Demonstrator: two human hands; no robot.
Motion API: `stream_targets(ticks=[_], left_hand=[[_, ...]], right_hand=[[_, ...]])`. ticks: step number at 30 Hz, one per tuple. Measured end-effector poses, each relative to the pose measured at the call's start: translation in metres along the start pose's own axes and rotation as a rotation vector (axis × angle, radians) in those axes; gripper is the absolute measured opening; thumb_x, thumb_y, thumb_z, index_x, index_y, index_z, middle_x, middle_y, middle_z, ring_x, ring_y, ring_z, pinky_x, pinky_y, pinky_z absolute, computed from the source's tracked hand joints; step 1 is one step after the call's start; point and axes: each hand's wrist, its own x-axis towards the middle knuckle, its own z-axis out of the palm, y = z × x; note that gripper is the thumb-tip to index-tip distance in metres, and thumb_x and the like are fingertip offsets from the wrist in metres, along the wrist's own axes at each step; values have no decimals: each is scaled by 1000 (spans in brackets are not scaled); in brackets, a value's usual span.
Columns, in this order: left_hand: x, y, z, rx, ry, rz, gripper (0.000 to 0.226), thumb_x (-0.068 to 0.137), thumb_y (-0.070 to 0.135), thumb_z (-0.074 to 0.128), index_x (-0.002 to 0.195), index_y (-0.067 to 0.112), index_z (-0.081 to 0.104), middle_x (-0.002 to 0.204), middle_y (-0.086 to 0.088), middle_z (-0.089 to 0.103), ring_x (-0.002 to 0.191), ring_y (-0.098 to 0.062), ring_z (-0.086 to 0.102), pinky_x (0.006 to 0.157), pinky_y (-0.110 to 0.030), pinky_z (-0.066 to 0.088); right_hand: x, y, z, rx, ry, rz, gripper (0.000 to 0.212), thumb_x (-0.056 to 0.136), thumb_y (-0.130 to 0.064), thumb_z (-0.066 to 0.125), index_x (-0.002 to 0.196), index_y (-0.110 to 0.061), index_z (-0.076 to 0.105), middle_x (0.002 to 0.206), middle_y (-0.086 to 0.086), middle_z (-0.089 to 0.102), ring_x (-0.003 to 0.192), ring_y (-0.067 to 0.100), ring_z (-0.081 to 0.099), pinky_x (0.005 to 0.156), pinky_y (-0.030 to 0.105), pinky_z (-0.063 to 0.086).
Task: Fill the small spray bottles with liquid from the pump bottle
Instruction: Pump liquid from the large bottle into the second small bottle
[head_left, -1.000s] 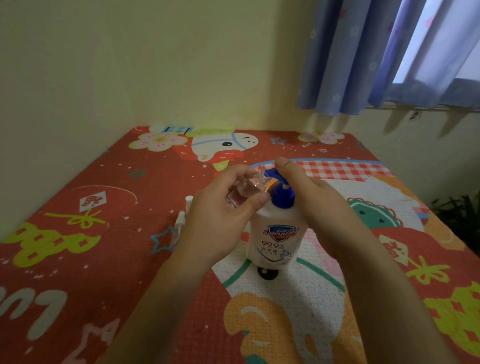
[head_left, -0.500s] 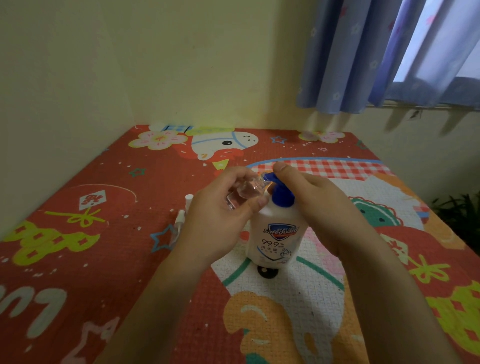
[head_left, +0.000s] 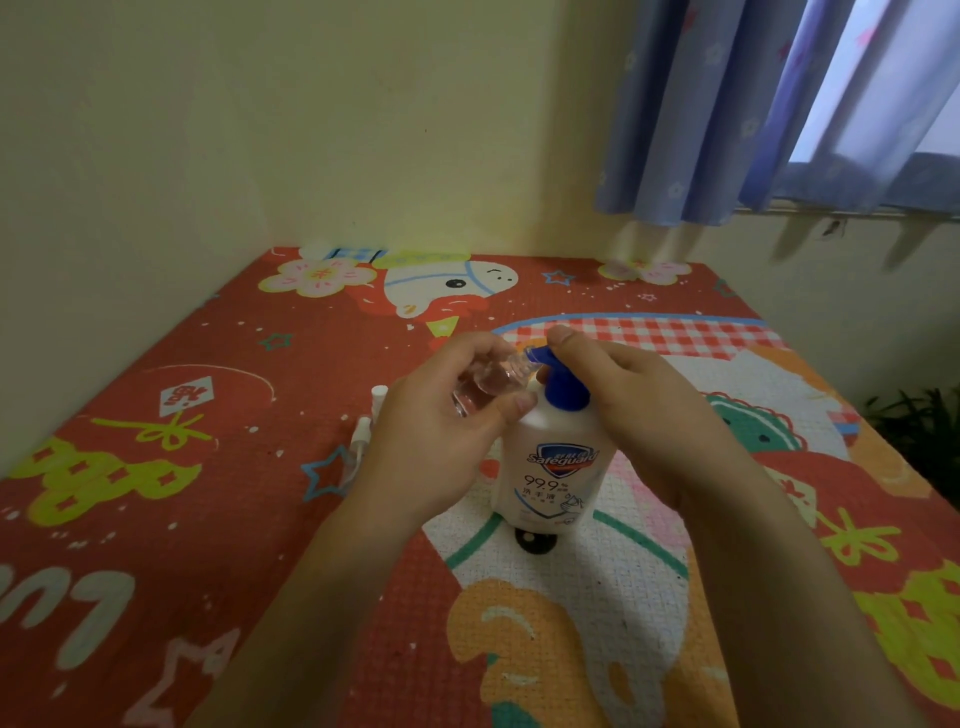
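Here, nearest, the Safeguard pump bottle stands upright on the cartoon play mat. Left hand grips a clear small spray bottle, tilted, mouth at the blue nozzle. Right hand curls over the pump head, fingers pressing down. Best: keep mouth under the spout, press slowly. Beyond-left, loose spray caps lie on the mat.
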Motion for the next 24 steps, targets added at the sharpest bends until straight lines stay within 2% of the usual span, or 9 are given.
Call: stream_targets(ticks=[2,5,8,12,20,24], left_hand=[[0,1,0,0,1,0,26,89,26,74,112,34,63,101,15,69,94,-4,63,82,-24,51],[1,4,0,-25,1,1,25,90,26,74,111,35,63,102,17,70,97,-4,65,87,-29,54],[1,7,1,-38,0,10,25,90,26,73,111,34,64,103,17,70,100,-3,66,89,-32,55],[0,9,1,-35,14,12,25,90,26,73,112,33,64,103,17,71,100,-1,66,89,-29,55],[0,10,2,-28,24,4,26,90,28,73,114,34,64,104,17,70,101,0,65,90,-27,54],[-1,9,2,-23,31,2,26,90,29,74,113,34,64,105,18,70,102,0,65,90,-27,54]], right_hand=[[0,1,0,-5,-3,-2,45,92,-60,52,92,-24,78,97,2,76,94,24,71,91,46,56],[-1,0,2,7,13,-1,43,92,-64,48,76,-37,78,89,-5,75,87,14,70,76,31,52],[-3,-2,4,23,23,8,41,90,-67,48,69,-46,77,86,-7,75,84,10,70,73,29,49],[-2,-3,5,30,31,42,53,87,-70,47,82,-28,78,93,0,77,87,15,71,85,35,53],[-2,-2,5,19,37,50,65,86,-74,45,94,-18,76,93,4,76,90,19,71,92,42,52],[-1,-2,4,22,36,48,60,85,-74,46,91,-23,77,91,-1,77,89,17,71,92,42,53]])
